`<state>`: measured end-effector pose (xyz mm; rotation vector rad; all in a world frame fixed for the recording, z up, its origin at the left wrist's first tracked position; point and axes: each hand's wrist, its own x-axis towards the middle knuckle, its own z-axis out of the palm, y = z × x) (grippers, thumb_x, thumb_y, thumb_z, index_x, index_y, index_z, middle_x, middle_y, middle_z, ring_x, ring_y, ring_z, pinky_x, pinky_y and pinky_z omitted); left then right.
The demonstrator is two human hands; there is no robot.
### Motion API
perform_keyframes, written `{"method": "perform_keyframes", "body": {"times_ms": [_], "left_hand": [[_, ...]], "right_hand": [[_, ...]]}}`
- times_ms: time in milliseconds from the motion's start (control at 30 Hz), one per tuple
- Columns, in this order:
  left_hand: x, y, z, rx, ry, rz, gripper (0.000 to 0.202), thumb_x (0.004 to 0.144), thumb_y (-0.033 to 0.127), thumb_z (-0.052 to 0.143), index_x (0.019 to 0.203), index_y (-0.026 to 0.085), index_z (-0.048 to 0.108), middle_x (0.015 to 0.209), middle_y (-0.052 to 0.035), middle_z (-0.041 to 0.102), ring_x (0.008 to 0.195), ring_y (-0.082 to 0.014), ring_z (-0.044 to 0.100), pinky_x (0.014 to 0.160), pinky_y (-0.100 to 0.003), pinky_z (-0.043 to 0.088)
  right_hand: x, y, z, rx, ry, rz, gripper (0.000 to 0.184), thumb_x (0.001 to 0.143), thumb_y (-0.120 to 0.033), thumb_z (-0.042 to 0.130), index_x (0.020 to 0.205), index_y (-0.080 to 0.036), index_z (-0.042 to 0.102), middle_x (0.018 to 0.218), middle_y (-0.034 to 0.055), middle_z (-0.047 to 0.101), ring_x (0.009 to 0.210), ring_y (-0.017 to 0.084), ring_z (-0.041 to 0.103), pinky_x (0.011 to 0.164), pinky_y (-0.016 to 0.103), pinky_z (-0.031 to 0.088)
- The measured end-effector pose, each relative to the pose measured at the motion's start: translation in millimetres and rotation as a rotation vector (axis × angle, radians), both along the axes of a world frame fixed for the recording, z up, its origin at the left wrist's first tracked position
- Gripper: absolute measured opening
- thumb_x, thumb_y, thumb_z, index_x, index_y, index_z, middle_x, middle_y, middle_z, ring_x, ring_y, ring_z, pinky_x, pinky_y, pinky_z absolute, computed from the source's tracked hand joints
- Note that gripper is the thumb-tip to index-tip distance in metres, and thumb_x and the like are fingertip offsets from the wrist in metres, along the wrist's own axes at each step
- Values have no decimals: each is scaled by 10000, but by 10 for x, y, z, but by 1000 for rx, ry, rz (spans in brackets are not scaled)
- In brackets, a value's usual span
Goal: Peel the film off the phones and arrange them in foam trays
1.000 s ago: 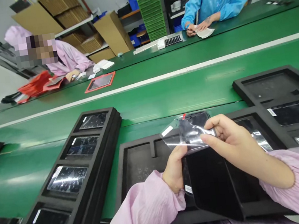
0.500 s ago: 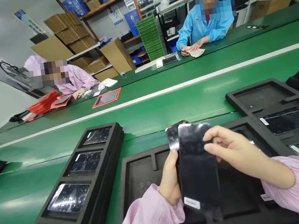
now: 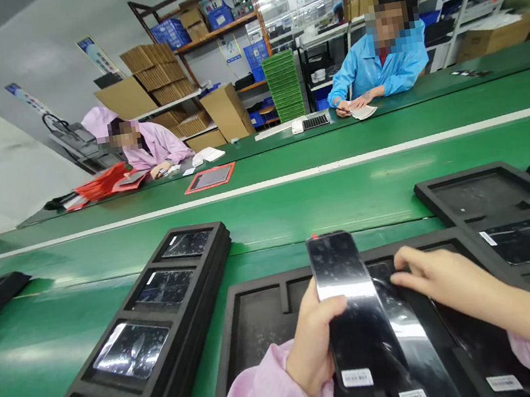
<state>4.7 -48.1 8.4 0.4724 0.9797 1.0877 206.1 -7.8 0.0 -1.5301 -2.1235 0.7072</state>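
Observation:
My left hand is closed around a dark, glossy phone screen, its thumb across the front. This screen is tilted up, with a white barcode label near its lower end and a red tab at its top edge. Partly behind it, to the right, is a second phone screen over the black foam tray. The thumb and forefinger of my right hand pinch at that screen's upper right edge. Another labelled screen lies in the tray under my right forearm.
Stacked black foam trays with several screens stand at left. More foam trays lie at right. Beyond runs a green conveyor belt. Across it sit a person in pink and a person in blue.
The second screen has moved from in front of the left-hand screen down and right toward the tray, with my right hand at its edge. The left-hand screen is now uncovered. The view has tilted up.

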Motion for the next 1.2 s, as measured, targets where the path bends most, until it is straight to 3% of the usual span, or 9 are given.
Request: {"method": "perform_keyframes", "body": {"times_ms": [167,267,433,500,567,633,767,967,1200], "left_hand": [[47,-95,-21,140,27,-220,536,578,183,725,1090,171,568,945,-56,644,813,-196,576,714,-286,435],[44,-108,-35,241,26,-287,727,597,213,744,1270,213,469,1172,-75,582,998,-245,547,842,-316,413],[12,-155,-154,238,22,-267,890,663,228,724,1397,330,231,1377,-41,437,1144,-246,490,922,-324,388],[-10,-179,-189,196,91,-204,799,678,231,713,1354,381,315,1329,-15,493,1091,-231,524,924,-328,386],[-30,-193,-196,228,246,-162,493,690,232,699,1154,360,591,1181,-16,596,1023,-228,552,907,-319,394],[-37,-199,-191,315,407,-147,147,720,244,668,840,296,736,991,-40,649,929,-222,577,850,-309,423],[-20,-222,-234,568,573,-139,165,771,198,595,718,261,738,883,-56,614,761,-169,587,708,-273,448],[-40,-287,-343,830,732,-191,249,779,90,532,793,257,717,902,-44,575,757,-129,584,658,-215,424],[-15,-203,-273,584,559,-118,152,719,174,620,600,215,706,763,-38,582,685,-131,549,651,-248,410]], "right_hand": [[-126,189,315,95,295,-58,235,778,-431,492,792,-230,613,686,2,630,597,172,587,519,262,459],[-279,223,260,195,350,133,170,807,-332,527,838,-223,654,869,37,642,767,182,612,633,276,500],[-296,123,229,636,319,254,147,866,-134,495,774,-212,579,869,45,625,852,189,577,734,323,480],[-216,62,348,591,350,433,148,904,-146,456,794,-213,529,797,29,625,796,178,585,733,326,487],[-138,24,458,441,411,612,175,951,-224,407,803,-225,499,702,0,610,693,156,591,705,308,504],[-100,23,480,391,479,518,198,955,-315,423,793,-237,507,661,-8,597,630,148,588,632,273,513],[-148,113,281,303,459,24,239,851,-411,555,702,-224,568,625,6,580,544,151,560,476,228,473],[-224,183,154,-49,550,-14,207,738,-389,563,645,-204,556,577,-15,528,511,129,508,475,207,445],[-201,156,213,-62,596,-36,314,726,-481,607,599,-197,562,571,-3,528,511,136,505,479,218,447]]}}
